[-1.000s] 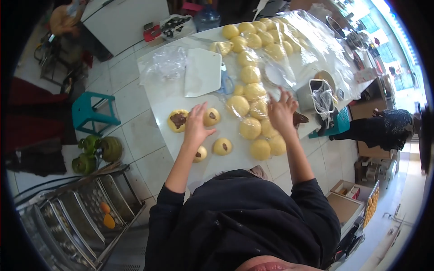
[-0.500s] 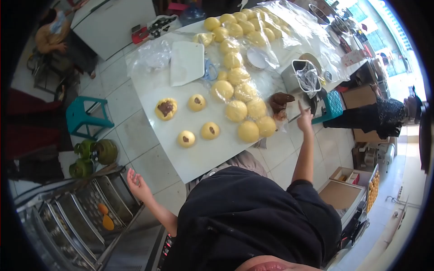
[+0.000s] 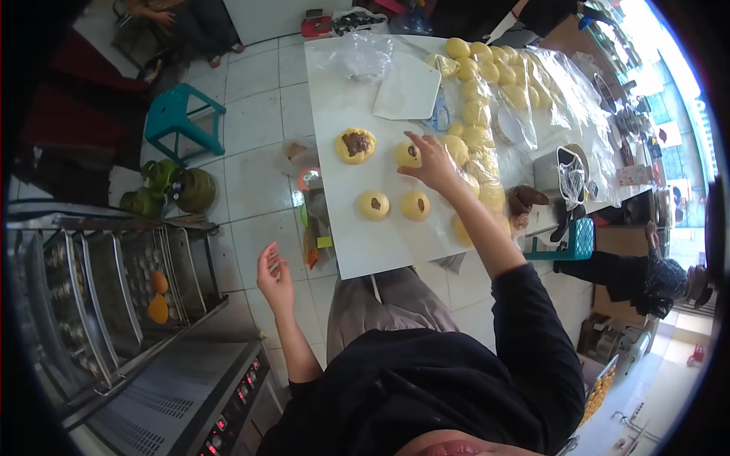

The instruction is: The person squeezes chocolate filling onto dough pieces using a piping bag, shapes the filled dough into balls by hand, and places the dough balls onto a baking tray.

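Observation:
My right hand [image 3: 435,163] reaches over the table, thumb and fingers spread beside a dough ball [image 3: 405,154] with a dark filling spot; whether they touch it I cannot tell. Two more filled dough balls [image 3: 373,205] lie nearer me. A wider, opened dough piece [image 3: 355,146] has chocolate-brown filling spread on top. Rows of plain yellow dough balls [image 3: 477,112], partly under clear plastic, run along the right. My left hand [image 3: 275,273] hangs in the air left of the table, fingers loosely bent and apart, holding nothing. A brown-smeared piping bag [image 3: 525,199] lies by the right edge.
On the white table [image 3: 342,243] are a white board [image 3: 407,87], blue scissors [image 3: 441,114] and a grey metal tin [image 3: 547,171]. A teal stool [image 3: 182,121], green gas cylinders [image 3: 194,190] and a tray rack [image 3: 114,296] stand to the left. Other people are further off.
My right hand has moved left from near the piping bag to a filled dough ball, its fingers now spread. The view has shifted, so the table sits further right.

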The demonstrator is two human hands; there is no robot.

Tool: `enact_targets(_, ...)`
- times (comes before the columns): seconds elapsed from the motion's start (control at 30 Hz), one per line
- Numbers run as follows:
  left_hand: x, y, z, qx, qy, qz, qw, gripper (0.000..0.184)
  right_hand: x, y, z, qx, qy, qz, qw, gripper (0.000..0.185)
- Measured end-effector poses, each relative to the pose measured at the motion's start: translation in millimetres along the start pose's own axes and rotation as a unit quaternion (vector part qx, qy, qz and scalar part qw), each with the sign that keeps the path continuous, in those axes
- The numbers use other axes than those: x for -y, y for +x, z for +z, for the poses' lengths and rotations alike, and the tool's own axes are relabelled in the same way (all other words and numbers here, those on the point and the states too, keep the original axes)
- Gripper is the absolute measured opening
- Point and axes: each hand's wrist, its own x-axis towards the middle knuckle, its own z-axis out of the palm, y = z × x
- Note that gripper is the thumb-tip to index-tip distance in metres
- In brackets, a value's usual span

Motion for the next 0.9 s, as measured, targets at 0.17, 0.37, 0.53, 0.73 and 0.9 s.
enact_targets(0.17,65,-42,-34,-0.068,0.001,-0.070,0.995,0.033,-18,36,16,0.148,-0.062,0.039,0.986,0.061)
enact_targets(0.37,88,-104,-36,-0.132,0.000,-0.096,0.987,0.035,-32,15,-54,0.187,0.544,0.176,0.799,0.051)
enact_targets(0.53,109,-154,32,-0.093,-0.101,-0.103,0.985,0.034,-48,-67,-91,0.302,0.684,-0.002,0.664,0.065)
enact_targets(0.73,144,-186,202,0.058,-0.382,-0.355,0.851,0.062,-127,-214,-64,0.327,0.707,0.040,0.626,0.077)
enact_targets(0.9,125,-156,306,0.017,-0.524,-0.319,0.790,0.067,-192,-291,-29,0.390,0.682,0.176,0.593,0.060)
